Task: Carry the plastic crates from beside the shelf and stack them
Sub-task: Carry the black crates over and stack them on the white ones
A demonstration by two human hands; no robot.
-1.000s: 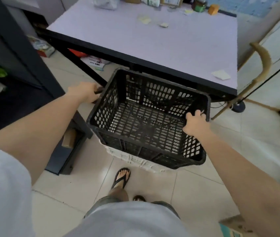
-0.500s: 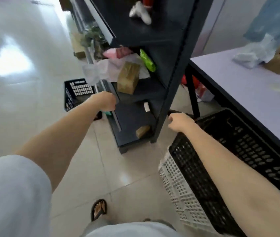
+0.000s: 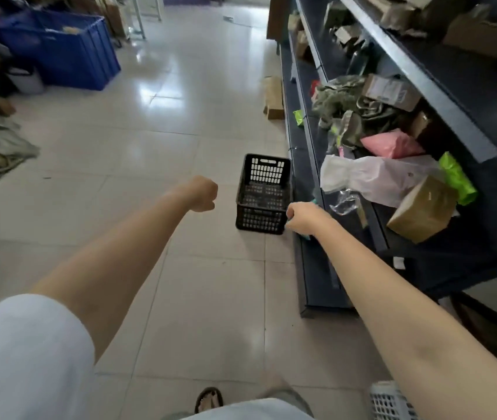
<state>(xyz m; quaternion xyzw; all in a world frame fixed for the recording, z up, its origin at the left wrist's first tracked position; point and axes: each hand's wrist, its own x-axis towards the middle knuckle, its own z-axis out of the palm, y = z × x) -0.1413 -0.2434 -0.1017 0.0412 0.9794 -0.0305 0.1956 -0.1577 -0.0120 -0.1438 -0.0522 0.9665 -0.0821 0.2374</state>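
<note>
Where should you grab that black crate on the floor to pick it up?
Probably by the slot handles in the two short end walls of the black crate; one slot shows near the far rim. It sits upright with its right side against the shelf, so reach down from above, one hand per end.

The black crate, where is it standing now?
In the head view the black crate stands upright on the tiled floor, right of centre, close beside the dark shelf, beyond both empty hands.
</note>
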